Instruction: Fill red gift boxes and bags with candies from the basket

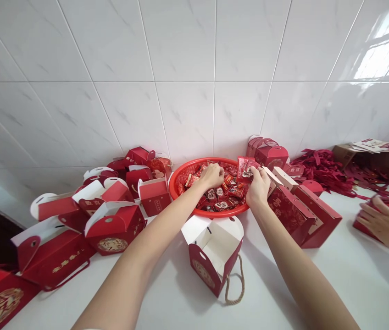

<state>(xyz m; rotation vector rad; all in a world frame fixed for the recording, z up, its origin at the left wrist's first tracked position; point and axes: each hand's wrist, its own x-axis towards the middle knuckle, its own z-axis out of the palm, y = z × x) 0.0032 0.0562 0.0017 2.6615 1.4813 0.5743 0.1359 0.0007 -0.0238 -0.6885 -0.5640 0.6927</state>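
An orange-red plastic basket [177,172] full of red wrapped candies [221,205] stands against the wall. Over the candies is my left hand [212,176], its fingers curled together and pointing down. Whatever lies between those fingertips is hidden. At the basket's right rim, my right hand [258,185] grips several red candy packets [246,166] between thumb and fingers. Below both hands, a red gift box [211,261] with a gold round emblem sits with its flaps up. Its white inside shows, and a rope handle [239,288] hangs at its right side.
Open red boxes [115,229] crowd the left side. Other red boxes [292,211] stand right of the basket. Dark red ribbons [318,169] and a cardboard carton [359,158] lie at the back right. Another person's hand [383,222] rests on a red box at the right edge.
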